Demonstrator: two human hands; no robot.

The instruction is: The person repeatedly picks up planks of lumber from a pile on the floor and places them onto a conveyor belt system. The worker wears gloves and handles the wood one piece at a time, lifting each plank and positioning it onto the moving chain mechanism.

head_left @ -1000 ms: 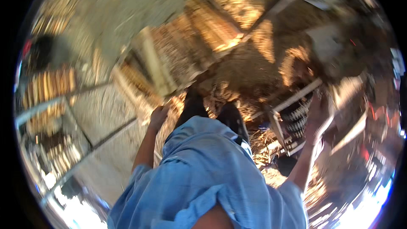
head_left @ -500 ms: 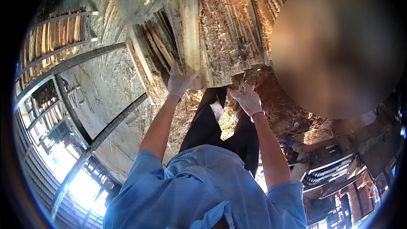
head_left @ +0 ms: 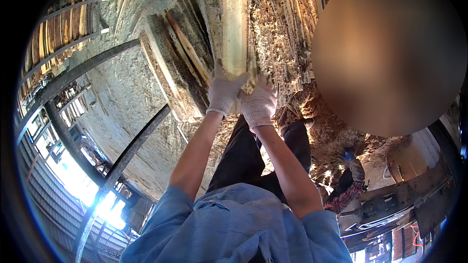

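Both of my hands wear white knit gloves and reach forward side by side. My left hand (head_left: pixel 223 91) and my right hand (head_left: pixel 259 103) grip the near end of a pale wooden plank (head_left: pixel 235 24) that runs away from me over a pile of split wood strips (head_left: pixel 287 29). My dark trousers and blue shirt fill the lower middle of the view.
Dark metal rails (head_left: pixel 131 146) cross the dusty concrete floor (head_left: pixel 122 87) at left. A rack of wood slats (head_left: pixel 58 34) stands at far left. Another person in a plaid sleeve and glove (head_left: pixel 353 180) crouches at right beside a dark machine (head_left: pixel 399 199). Wood scraps litter the ground.
My hands have come together and closed on the end of one pale plank. The view has shifted nearer to the wood pile.
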